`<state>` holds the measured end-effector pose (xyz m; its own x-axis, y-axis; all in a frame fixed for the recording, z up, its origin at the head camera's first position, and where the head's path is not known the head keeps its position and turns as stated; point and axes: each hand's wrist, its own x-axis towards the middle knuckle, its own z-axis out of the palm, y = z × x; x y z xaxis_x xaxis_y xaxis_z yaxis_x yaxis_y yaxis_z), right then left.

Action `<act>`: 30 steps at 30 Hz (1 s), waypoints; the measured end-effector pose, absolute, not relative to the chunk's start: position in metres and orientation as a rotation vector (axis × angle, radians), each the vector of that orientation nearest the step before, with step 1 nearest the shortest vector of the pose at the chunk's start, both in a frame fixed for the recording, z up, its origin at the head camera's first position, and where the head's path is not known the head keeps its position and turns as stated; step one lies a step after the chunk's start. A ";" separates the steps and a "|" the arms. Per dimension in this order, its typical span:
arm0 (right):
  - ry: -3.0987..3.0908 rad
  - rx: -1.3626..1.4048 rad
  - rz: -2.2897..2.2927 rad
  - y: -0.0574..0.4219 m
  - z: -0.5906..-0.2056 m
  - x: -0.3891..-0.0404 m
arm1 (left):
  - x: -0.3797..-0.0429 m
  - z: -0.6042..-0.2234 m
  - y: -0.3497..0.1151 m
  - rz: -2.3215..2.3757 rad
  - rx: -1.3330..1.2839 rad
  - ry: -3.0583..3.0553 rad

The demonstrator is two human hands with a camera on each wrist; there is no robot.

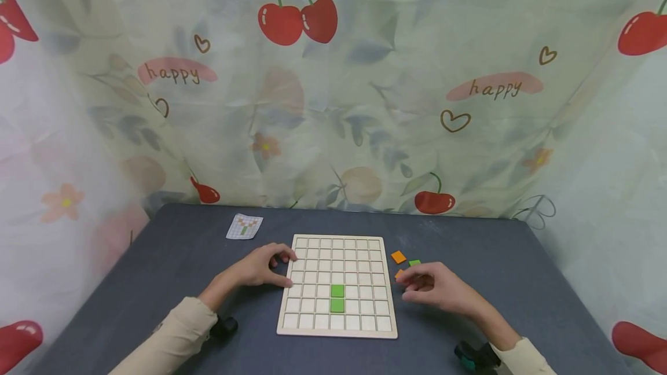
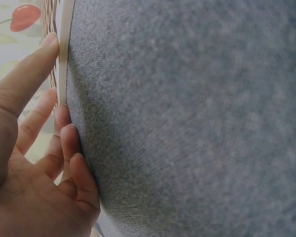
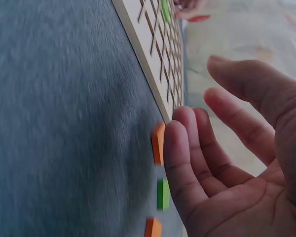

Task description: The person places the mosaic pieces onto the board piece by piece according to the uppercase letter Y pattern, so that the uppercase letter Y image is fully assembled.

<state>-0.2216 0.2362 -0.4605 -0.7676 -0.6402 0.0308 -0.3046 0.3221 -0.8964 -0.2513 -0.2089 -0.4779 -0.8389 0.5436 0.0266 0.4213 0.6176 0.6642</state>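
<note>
A pale wooden grid board (image 1: 307,322) lies on the dark table, with two green tiles (image 1: 337,298) set one below the other in its lower middle squares. My left hand (image 1: 263,265) rests at the board's left edge, thumb and fingertips on the rim; the left wrist view shows its fingers (image 2: 71,138) along the side. Right of the board, my right hand (image 1: 440,288) hovers by the loose tiles with nothing between thumb and fingers. Beside it lie an orange tile (image 1: 398,257), a green tile (image 1: 414,263) and a second orange tile (image 1: 399,274), partly hidden behind the fingers.
A small card (image 1: 244,227) printed with a coloured grid pattern lies at the table's back left. Patterned curtains (image 1: 354,103) close off the back and both sides. The dark cloth (image 1: 458,242) covers the tabletop.
</note>
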 end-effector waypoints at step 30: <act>2.523 -0.720 -1.404 0.289 -0.467 -0.251 | -0.253 -0.478 -0.208 1.017 0.786 2.648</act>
<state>-0.2508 0.2891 -0.4670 -0.8699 -0.4855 0.0869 -0.3298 0.4417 -0.8343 -0.2533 -0.2084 -0.4778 -0.8393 0.5437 0.0052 0.4075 0.6227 0.6680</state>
